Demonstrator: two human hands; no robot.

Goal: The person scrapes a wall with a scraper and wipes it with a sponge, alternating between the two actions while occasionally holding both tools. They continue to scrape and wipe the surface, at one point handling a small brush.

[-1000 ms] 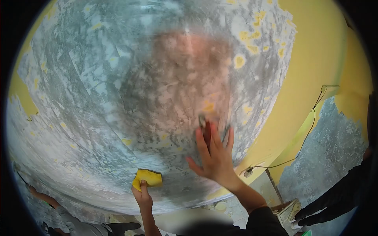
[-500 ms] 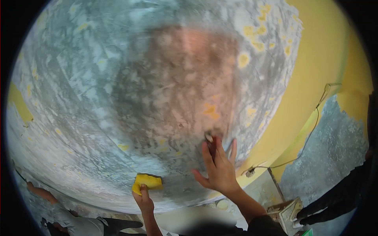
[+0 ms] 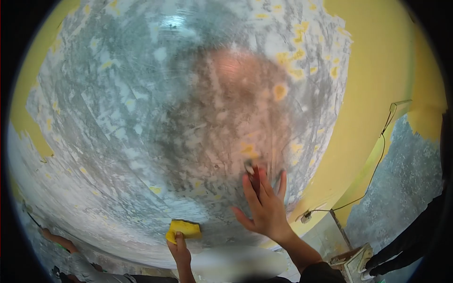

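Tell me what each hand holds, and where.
Left hand: flat yellow sponge-like pad, by its lower left corner. Right hand: slim tool, by its dark red handle.

There are two hands (image 3: 270,217), one yellow pad (image 3: 188,230), one red tool (image 3: 255,180), one cable (image 3: 372,177) and two other people (image 3: 422,228).

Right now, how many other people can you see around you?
2: one person in grey at the lower left, and one in dark trousers at the right edge. Others may be hidden.
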